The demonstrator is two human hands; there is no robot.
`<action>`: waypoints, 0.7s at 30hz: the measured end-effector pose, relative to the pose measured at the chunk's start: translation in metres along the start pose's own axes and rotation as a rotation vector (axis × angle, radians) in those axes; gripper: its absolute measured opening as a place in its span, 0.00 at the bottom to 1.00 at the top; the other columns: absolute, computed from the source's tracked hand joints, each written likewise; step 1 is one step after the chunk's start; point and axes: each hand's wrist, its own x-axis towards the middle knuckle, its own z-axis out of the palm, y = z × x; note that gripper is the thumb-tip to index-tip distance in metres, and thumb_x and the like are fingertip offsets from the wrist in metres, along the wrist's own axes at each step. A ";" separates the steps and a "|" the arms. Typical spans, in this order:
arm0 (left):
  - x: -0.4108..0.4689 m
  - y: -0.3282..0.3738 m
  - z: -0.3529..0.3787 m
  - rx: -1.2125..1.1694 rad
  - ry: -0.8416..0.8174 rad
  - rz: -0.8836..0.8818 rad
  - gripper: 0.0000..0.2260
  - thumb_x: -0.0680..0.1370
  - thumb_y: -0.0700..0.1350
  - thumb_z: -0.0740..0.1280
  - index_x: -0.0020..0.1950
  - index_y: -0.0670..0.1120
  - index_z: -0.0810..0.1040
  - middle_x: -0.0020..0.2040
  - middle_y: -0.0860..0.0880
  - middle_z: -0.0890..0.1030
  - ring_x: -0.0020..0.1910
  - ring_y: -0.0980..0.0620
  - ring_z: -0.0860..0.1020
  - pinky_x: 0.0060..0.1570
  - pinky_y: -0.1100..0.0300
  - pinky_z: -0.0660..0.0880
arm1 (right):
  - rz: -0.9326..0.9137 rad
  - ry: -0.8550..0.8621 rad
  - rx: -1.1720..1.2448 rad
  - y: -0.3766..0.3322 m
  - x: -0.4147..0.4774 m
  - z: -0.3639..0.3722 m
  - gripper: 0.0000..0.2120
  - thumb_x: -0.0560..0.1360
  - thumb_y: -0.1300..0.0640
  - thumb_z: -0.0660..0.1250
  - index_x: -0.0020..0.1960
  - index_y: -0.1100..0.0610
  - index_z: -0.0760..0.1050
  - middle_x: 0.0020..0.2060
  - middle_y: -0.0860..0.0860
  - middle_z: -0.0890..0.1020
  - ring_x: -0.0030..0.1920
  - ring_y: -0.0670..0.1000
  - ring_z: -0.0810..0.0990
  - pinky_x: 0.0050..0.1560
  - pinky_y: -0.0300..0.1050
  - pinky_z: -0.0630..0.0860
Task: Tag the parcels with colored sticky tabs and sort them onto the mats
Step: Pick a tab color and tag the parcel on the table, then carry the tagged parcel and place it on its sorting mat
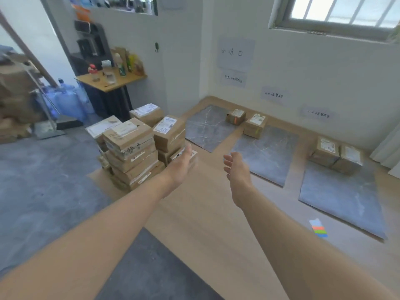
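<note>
Where marbled mats (pixel 266 161) lie, cardboard parcels (pixel 254 126) sit.

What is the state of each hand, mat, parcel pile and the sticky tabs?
left hand, open, over a low parcel
right hand, open, holding nothing
parcel pile, stacked on the floor
left mat, one parcel at far corner
middle mat, one parcel at far corner
right mat, two parcels at far edge
sticky tabs, lying on the floor

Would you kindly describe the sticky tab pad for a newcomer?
Below the window, find the rightmost grey mat. Just before its near edge, on the wooden floor, lies the sticky tab pad, the only thing striped red, green and blue.
</note>
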 end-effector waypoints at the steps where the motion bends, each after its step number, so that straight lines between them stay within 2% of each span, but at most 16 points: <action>1: 0.003 -0.006 -0.011 -0.010 0.020 0.017 0.26 0.84 0.62 0.46 0.77 0.52 0.65 0.72 0.53 0.69 0.66 0.56 0.72 0.70 0.56 0.66 | 0.009 -0.004 0.003 0.003 0.001 0.011 0.18 0.82 0.45 0.56 0.59 0.54 0.78 0.61 0.50 0.79 0.61 0.52 0.76 0.65 0.49 0.68; 3: 0.018 -0.019 -0.032 0.019 0.089 0.030 0.22 0.83 0.64 0.47 0.70 0.58 0.70 0.67 0.54 0.72 0.58 0.55 0.73 0.66 0.55 0.70 | 0.016 -0.002 0.009 0.007 0.007 0.030 0.18 0.82 0.45 0.56 0.60 0.54 0.79 0.61 0.51 0.79 0.62 0.52 0.77 0.64 0.48 0.69; 6: 0.038 -0.041 -0.055 -0.006 0.109 -0.004 0.25 0.82 0.66 0.47 0.72 0.57 0.70 0.63 0.52 0.73 0.58 0.52 0.71 0.66 0.53 0.70 | 0.027 0.021 0.030 0.015 0.019 0.054 0.20 0.82 0.45 0.57 0.62 0.56 0.79 0.61 0.51 0.80 0.62 0.52 0.77 0.62 0.47 0.69; 8: 0.051 -0.054 -0.063 0.018 0.084 -0.049 0.30 0.79 0.71 0.47 0.74 0.57 0.69 0.67 0.50 0.72 0.60 0.49 0.71 0.63 0.51 0.72 | 0.030 0.026 0.035 0.024 0.026 0.066 0.20 0.83 0.45 0.56 0.63 0.56 0.79 0.61 0.51 0.80 0.62 0.52 0.77 0.63 0.47 0.70; 12: 0.076 -0.064 -0.068 -0.018 0.070 -0.111 0.28 0.82 0.67 0.47 0.76 0.55 0.66 0.67 0.52 0.70 0.65 0.48 0.70 0.59 0.51 0.70 | 0.068 0.034 0.048 0.039 0.047 0.080 0.20 0.83 0.46 0.56 0.63 0.56 0.78 0.61 0.51 0.80 0.63 0.52 0.77 0.65 0.48 0.70; 14: 0.098 -0.064 -0.068 -0.005 0.068 -0.131 0.29 0.81 0.68 0.47 0.77 0.55 0.66 0.74 0.50 0.68 0.70 0.45 0.69 0.61 0.49 0.72 | 0.087 0.044 0.058 0.045 0.065 0.083 0.20 0.83 0.46 0.56 0.64 0.57 0.78 0.62 0.51 0.80 0.63 0.52 0.77 0.66 0.48 0.69; 17: 0.137 -0.062 -0.068 -0.043 0.089 -0.168 0.29 0.82 0.67 0.46 0.78 0.56 0.64 0.77 0.51 0.65 0.75 0.44 0.65 0.70 0.42 0.67 | 0.128 0.042 0.061 0.056 0.101 0.088 0.21 0.83 0.46 0.56 0.66 0.58 0.77 0.63 0.51 0.79 0.63 0.52 0.77 0.68 0.50 0.69; 21: 0.184 -0.067 -0.064 -0.046 0.139 -0.204 0.27 0.82 0.66 0.46 0.77 0.57 0.65 0.78 0.54 0.63 0.75 0.43 0.64 0.69 0.42 0.68 | 0.211 0.001 0.067 0.076 0.148 0.095 0.22 0.82 0.44 0.56 0.66 0.55 0.77 0.63 0.50 0.79 0.64 0.52 0.77 0.70 0.52 0.69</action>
